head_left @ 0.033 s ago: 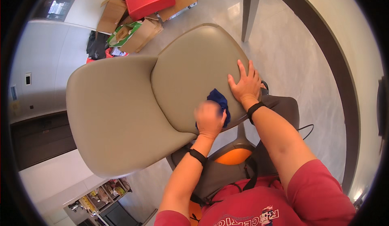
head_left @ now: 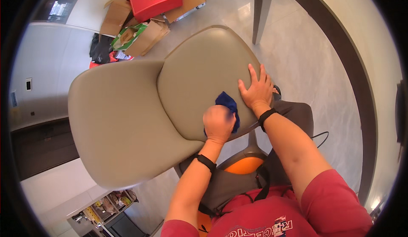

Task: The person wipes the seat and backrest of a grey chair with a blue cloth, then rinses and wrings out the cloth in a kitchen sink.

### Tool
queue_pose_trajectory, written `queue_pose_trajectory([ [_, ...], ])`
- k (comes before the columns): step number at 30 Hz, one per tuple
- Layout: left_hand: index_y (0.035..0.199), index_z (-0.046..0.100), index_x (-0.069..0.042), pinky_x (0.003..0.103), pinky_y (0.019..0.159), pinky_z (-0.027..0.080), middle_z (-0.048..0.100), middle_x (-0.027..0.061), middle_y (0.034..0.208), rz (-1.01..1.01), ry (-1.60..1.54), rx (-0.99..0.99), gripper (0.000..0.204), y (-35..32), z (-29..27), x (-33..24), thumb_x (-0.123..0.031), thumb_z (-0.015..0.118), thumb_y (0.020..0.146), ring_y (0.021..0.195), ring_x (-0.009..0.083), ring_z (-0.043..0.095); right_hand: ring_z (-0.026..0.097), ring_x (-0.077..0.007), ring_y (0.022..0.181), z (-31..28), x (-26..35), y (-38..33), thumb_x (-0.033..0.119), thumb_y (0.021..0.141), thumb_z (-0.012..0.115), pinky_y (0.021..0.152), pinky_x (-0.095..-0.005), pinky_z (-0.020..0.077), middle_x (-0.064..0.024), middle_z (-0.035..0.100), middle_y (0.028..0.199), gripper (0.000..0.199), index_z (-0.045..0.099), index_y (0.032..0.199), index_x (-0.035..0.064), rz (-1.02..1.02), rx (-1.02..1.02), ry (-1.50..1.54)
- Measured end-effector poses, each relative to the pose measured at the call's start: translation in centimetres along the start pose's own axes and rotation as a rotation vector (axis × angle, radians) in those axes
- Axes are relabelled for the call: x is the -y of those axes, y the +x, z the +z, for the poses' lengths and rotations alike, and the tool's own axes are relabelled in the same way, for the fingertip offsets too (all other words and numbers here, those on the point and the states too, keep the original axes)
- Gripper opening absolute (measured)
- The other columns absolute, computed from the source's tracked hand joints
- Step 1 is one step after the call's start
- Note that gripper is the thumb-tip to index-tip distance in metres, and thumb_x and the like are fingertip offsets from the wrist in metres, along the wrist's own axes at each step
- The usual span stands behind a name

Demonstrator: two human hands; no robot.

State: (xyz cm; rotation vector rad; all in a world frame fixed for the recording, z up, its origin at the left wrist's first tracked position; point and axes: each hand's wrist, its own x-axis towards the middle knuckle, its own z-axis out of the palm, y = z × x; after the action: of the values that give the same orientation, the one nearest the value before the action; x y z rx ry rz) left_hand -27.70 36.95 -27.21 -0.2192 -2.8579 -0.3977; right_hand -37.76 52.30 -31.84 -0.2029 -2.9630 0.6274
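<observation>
Blue cloth on the beige chair seat, nothing shifted between frames.
The left hand [head_left: 219,122] stays fisted, its grip closed on the blue cloth [head_left: 228,103] pressed to the chair seat [head_left: 199,75] near its right edge; the right hand [head_left: 256,90] still lies flat, fingers spread, holding nothing.

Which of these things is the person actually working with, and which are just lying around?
In use:
- blue cloth, gripped in the left hand
- beige chair, with the right hand flat on its seat

Lying about:
- red box
- cardboard boxes
- table leg

Home (tiled floor [head_left: 306,58], cardboard boxes [head_left: 140,24]).
</observation>
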Motion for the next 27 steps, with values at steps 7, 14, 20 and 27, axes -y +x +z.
queue_pose_trajectory([
  [7,0.093,0.067,-0.012,0.043,0.079,0.045,0.064,0.0058,0.097,0.189,0.026,-0.063,0.022,9.9,4.3,6.2,-0.025,0.08,0.08,0.096,0.0274,0.061,0.044,-0.0429,0.131,0.8,-0.5,-0.4,0.056,0.088,0.062,0.112,-0.0522,0.0343,-0.0175,0.032,0.162,0.073,0.044,0.154,0.0306,0.017,0.079,-0.068],
  [14,0.097,0.073,-0.016,0.046,0.086,0.047,0.069,0.0035,0.103,-0.119,0.301,-0.134,0.027,26.3,7.5,11.8,-0.04,0.07,0.088,0.102,0.0257,0.063,0.042,-0.0438,0.131,0.9,-0.8,-0.6,0.055,0.086,0.063,0.111,-0.0542,0.0352,-0.0179,0.031,0.163,0.077,0.042,0.156,0.0302,-0.025,0.077,0.016],
  [20,0.096,0.076,-0.014,0.046,0.085,0.05,0.072,0.0076,0.099,-0.258,0.259,-0.085,0.03,24.8,6.7,9.9,-0.042,0.068,0.088,0.099,0.0291,0.066,0.042,-0.0433,0.131,0.7,-0.6,-0.6,0.056,0.087,0.063,0.111,-0.0536,0.035,-0.0173,0.032,0.162,0.076,0.043,0.155,0.0307,-0.017,0.08,-0.039],
  [27,0.084,0.069,-0.011,0.045,0.079,0.046,0.066,0.0054,0.088,-0.197,0.055,-0.008,0.023,9.0,2.4,2.3,-0.034,0.073,0.084,0.089,0.0277,0.062,0.043,-0.0421,0.131,0.4,-0.1,-0.2,0.054,0.092,0.058,0.111,-0.0532,0.0348,-0.0165,0.033,0.162,0.068,0.044,0.154,0.0298,-0.001,0.042,-0.054],
])
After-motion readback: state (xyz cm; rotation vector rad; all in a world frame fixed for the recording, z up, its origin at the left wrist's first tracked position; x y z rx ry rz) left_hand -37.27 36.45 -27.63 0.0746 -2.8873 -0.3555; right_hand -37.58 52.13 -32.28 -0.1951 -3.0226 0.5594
